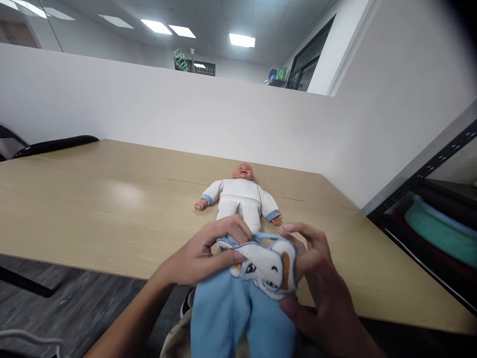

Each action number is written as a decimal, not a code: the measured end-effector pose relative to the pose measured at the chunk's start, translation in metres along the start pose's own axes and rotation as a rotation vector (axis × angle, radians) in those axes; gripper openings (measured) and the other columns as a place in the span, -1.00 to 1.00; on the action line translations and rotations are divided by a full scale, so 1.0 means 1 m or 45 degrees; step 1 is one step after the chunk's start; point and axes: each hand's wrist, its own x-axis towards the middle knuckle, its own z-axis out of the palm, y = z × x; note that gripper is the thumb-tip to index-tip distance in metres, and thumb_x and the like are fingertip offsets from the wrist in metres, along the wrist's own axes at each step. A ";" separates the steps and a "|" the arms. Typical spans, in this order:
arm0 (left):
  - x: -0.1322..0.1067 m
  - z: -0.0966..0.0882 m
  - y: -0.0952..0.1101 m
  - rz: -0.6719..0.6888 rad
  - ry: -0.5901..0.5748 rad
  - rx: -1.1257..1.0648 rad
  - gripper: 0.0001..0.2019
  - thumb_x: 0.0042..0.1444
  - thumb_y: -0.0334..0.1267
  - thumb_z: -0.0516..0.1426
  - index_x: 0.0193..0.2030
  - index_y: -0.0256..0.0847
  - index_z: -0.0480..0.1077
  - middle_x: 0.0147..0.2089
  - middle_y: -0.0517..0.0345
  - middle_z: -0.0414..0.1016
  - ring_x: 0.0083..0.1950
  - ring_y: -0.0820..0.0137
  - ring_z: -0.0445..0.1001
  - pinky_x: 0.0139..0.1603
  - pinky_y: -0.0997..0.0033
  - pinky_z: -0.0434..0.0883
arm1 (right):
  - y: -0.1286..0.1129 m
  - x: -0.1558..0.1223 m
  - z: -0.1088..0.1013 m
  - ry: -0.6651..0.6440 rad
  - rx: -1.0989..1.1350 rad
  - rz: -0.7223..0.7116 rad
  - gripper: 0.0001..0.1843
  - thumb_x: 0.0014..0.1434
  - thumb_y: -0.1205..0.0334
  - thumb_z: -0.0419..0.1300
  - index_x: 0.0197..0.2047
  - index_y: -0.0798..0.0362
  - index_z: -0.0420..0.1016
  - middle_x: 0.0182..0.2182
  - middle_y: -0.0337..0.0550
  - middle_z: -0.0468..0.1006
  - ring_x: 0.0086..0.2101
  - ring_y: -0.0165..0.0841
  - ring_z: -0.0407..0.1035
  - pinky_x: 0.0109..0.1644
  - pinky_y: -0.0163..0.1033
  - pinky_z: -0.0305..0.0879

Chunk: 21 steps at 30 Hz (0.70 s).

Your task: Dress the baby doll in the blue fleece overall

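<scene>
Light blue baby pants (223, 303), with a white cartoon animal face patch edged in dark blue at the waist, hang over the table's near edge. My left hand (212, 251) is closed on the waistband, thumb on the front of the patch and fingers behind it. On the other side, my right hand (316, 271) grips the patch's right edge, its thumb low and its index finger raised. Just beyond the hands a baby doll (238, 191) lies on its back, dressed in a white top and white pants with blue cuffs. Its feet are hidden behind my hands and the garment.
The wooden table (122, 223) stretches out to both sides and back to a white partition wall (186, 114). At right stands a black metal shelf (421, 174) holding a teal fabric item (439, 231). A black chair back (61, 144) shows at the far left.
</scene>
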 end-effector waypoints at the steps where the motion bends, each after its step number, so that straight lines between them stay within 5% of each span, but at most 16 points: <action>1: 0.007 -0.005 0.002 0.010 -0.041 0.023 -0.83 0.41 -0.09 0.21 -0.13 -0.14 0.49 -0.07 0.05 0.54 -0.03 0.27 0.54 0.06 0.29 0.48 | 0.005 0.010 -0.002 -0.050 0.112 0.027 -0.69 0.20 0.20 0.43 -0.14 -0.10 0.36 0.37 -0.04 0.20 0.43 0.06 0.12 0.47 0.25 0.18; 5: 0.034 -0.021 0.010 -0.058 -0.129 0.216 -0.81 0.42 -0.06 0.18 -0.05 -0.12 0.47 -0.12 0.09 0.57 -0.08 0.28 0.53 0.01 0.32 0.47 | 0.026 0.054 -0.014 -0.392 0.493 0.245 -0.51 0.20 0.14 0.47 0.01 -0.13 0.25 0.19 -0.03 0.43 0.21 -0.11 0.43 0.26 0.04 0.46; 9: 0.055 -0.037 0.017 -0.162 -0.088 0.367 -0.79 0.44 -0.04 0.14 0.05 -0.08 0.42 -0.17 0.21 0.51 -0.20 0.38 0.46 -0.14 0.44 0.40 | 0.044 0.089 -0.024 -0.711 0.492 0.531 -0.38 0.16 0.06 0.50 0.19 -0.06 0.37 -0.02 -0.14 0.54 -0.03 -0.22 0.54 0.13 -0.08 0.52; 13: 0.069 -0.061 0.014 -0.344 -0.256 0.421 -0.70 0.46 0.00 0.11 0.18 -0.08 0.37 -0.18 0.23 0.51 -0.21 0.39 0.45 -0.20 0.47 0.38 | 0.060 0.105 -0.028 -0.570 0.568 0.588 -0.67 0.19 0.09 0.49 -0.07 0.01 0.54 -0.28 -0.25 0.55 -0.20 -0.32 0.53 -0.05 -0.23 0.54; 16: 0.077 -0.076 0.004 -0.456 -0.487 0.498 -0.59 0.31 0.07 0.26 0.13 -0.16 0.45 -0.12 0.17 0.55 -0.14 0.32 0.49 -0.16 0.44 0.41 | 0.072 0.112 -0.028 -0.328 0.571 0.485 -0.68 0.15 0.13 0.54 -0.13 0.00 0.54 -0.35 -0.28 0.52 -0.32 -0.39 0.47 -0.22 -0.35 0.50; 18: 0.082 -0.081 -0.005 -0.456 -0.568 0.481 -0.55 0.21 0.11 0.33 0.05 -0.19 0.51 -0.12 0.15 0.56 -0.12 0.30 0.49 -0.12 0.40 0.43 | 0.079 0.116 -0.027 -0.270 0.616 0.417 -0.67 0.19 0.11 0.51 -0.07 -0.02 0.54 -0.29 -0.23 0.57 -0.27 -0.36 0.51 -0.20 -0.34 0.52; 21: 0.089 -0.080 -0.018 -0.356 -0.438 0.339 -0.59 0.24 0.06 0.33 0.05 -0.19 0.52 -0.03 0.11 0.57 -0.03 0.27 0.50 0.02 0.36 0.45 | 0.088 0.121 -0.026 -0.443 0.579 0.413 -0.45 0.21 0.05 0.49 0.20 -0.07 0.48 -0.01 -0.10 0.63 -0.01 -0.23 0.54 0.09 -0.17 0.55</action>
